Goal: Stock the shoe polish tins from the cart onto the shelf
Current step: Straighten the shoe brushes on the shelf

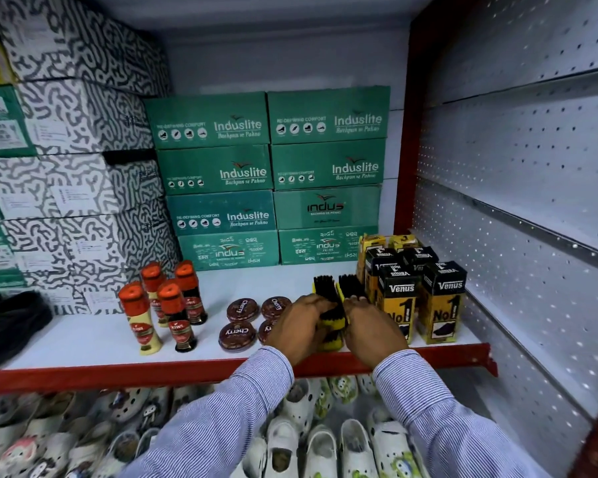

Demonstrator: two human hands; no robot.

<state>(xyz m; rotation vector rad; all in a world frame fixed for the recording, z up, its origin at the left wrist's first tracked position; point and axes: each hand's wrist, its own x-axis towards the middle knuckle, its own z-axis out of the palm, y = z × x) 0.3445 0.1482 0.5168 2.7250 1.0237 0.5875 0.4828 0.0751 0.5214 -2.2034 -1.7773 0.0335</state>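
Seemingly both hands, left [299, 324] and right [372, 327], clasp bristly yellow-backed brushes [332, 317] beside round tins [243, 309].

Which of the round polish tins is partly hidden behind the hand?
The front right tin, next to the left hand. The hand covers its right part; the other three tins show whole lids.

I see both hands on the white shelf [83, 339]: my left hand [299, 326] and right hand [370, 327] close around yellow-backed black brushes [328, 294]. Just left of them sit four round Cherry polish tins [242, 310], and further left stand orange-capped polish bottles [173, 305]. Venus boxes [442, 301] stand to the right, green Induslite shoeboxes [270, 177] stacked behind.
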